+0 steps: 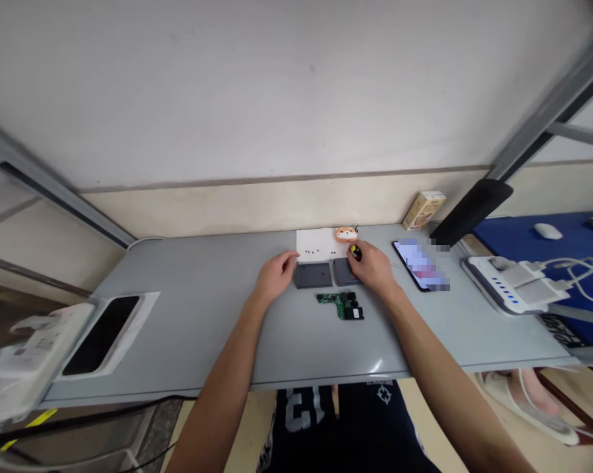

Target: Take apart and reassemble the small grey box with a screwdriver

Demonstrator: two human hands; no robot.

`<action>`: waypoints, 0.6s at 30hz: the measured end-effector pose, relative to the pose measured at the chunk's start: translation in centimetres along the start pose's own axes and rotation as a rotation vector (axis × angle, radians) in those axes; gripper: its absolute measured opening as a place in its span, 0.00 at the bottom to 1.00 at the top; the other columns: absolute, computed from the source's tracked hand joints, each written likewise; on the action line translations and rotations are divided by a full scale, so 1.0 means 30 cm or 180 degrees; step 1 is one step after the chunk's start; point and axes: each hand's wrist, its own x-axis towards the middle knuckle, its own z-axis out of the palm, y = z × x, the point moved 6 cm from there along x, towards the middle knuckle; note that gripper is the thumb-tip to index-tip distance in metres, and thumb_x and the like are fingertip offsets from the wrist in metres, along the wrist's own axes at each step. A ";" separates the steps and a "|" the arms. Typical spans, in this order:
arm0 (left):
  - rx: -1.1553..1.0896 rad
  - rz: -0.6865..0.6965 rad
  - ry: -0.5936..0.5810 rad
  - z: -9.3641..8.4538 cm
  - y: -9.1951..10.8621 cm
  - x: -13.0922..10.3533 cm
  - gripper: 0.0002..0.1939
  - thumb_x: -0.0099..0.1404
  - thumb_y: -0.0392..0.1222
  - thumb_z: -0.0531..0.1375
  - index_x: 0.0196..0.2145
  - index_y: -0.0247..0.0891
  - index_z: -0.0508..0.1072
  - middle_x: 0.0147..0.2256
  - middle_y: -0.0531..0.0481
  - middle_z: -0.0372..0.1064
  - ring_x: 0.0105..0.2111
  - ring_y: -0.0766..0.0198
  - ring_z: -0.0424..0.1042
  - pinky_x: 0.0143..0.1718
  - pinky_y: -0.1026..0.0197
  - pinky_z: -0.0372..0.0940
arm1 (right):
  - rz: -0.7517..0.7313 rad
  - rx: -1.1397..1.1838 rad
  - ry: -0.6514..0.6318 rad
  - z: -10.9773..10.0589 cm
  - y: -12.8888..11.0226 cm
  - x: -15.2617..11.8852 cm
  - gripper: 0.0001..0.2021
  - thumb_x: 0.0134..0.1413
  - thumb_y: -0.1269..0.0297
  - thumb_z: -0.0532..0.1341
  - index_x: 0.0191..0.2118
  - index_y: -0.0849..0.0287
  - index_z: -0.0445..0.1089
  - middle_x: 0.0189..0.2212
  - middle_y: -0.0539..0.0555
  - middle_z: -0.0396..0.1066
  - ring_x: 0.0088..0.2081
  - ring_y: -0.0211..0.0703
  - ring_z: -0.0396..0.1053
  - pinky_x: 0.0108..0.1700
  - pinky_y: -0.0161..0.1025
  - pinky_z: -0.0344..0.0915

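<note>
My right hand (370, 264) is closed round a small screwdriver with a black and yellow end (356, 251), above a dark grey case half (344, 270). Left of that half lies another flat dark grey case piece (314, 275). My left hand (278, 270) rests by its left edge and the white sheet, fingers curled together; whether they hold anything is too small to tell. Several tiny dark screws (312, 251) lie on the white sheet (320, 238). Nearer to me is a green circuit board (339, 303) with black parts. An orange and white animal-faced item (346, 234) sits on the sheet's back right.
On the grey table (192, 309), a lit phone (419, 264), small carton (423, 209), black cylinder (471, 211) and power strip with cables (503, 286) stand right. A dark phone (102, 335) and white power strip (44, 355) lie left.
</note>
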 end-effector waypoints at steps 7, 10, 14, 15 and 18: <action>0.0214 0.0082 -0.0145 -0.010 -0.001 0.005 0.12 0.66 0.33 0.50 0.25 0.39 0.64 0.23 0.55 0.60 0.26 0.65 0.58 0.31 0.62 0.53 | 0.0077 0.0686 0.0167 -0.101 -0.021 -0.005 0.11 0.64 0.60 0.56 0.46 0.55 0.74 0.42 0.56 0.78 0.39 0.48 0.73 0.40 0.39 0.62; 0.0200 0.0124 -0.0183 -0.013 0.010 0.004 0.14 0.66 0.33 0.49 0.23 0.40 0.59 0.22 0.55 0.56 0.26 0.64 0.56 0.31 0.61 0.52 | -0.0015 0.1144 0.0353 -0.185 -0.041 -0.073 0.10 0.66 0.58 0.56 0.45 0.55 0.72 0.38 0.54 0.77 0.35 0.44 0.72 0.39 0.38 0.64; 0.0139 0.0079 -0.0252 -0.020 0.002 0.002 0.14 0.64 0.32 0.48 0.21 0.40 0.54 0.21 0.54 0.52 0.25 0.63 0.56 0.30 0.60 0.50 | -0.0283 0.1253 -0.0039 -0.196 -0.068 -0.215 0.08 0.65 0.59 0.58 0.41 0.54 0.73 0.40 0.56 0.75 0.40 0.47 0.74 0.43 0.40 0.68; 0.0120 0.0052 -0.0271 -0.021 -0.003 0.003 0.14 0.63 0.32 0.48 0.21 0.40 0.54 0.20 0.54 0.52 0.24 0.63 0.56 0.29 0.60 0.50 | -0.0395 0.1296 -0.0121 -0.190 -0.073 -0.248 0.08 0.66 0.60 0.58 0.41 0.54 0.73 0.42 0.57 0.74 0.43 0.48 0.74 0.45 0.41 0.69; 0.0057 -0.0015 -0.0280 -0.024 -0.017 0.005 0.12 0.59 0.30 0.48 0.21 0.40 0.56 0.21 0.54 0.55 0.25 0.62 0.59 0.30 0.60 0.52 | -0.0716 0.1389 -0.0234 -0.177 -0.081 -0.318 0.06 0.66 0.61 0.58 0.43 0.52 0.73 0.45 0.57 0.72 0.54 0.50 0.73 0.53 0.45 0.69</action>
